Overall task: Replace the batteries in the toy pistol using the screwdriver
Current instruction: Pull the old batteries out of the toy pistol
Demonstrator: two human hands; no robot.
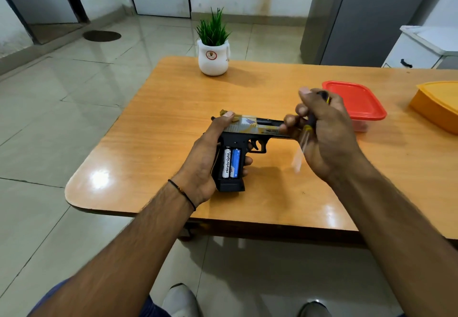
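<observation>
The toy pistol (250,132) lies on its side on the wooden table (153,143), barrel pointing right. Its black grip is uncovered and shows two batteries (231,162), one white, one blue. My left hand (207,158) grips the pistol's grip, thumb resting on the rear of the slide. My right hand (324,133) hovers over the barrel end and holds the screwdriver (307,130), which has a black and yellow handle; its lower part is motion-blurred and points down toward the table. No battery cover is visible.
A white pot with a green plant (213,54) stands at the table's far edge. A red-lidded container (357,103) sits just behind my right hand, and an orange container (438,103) lies at the far right. My shoes and the tiled floor show below.
</observation>
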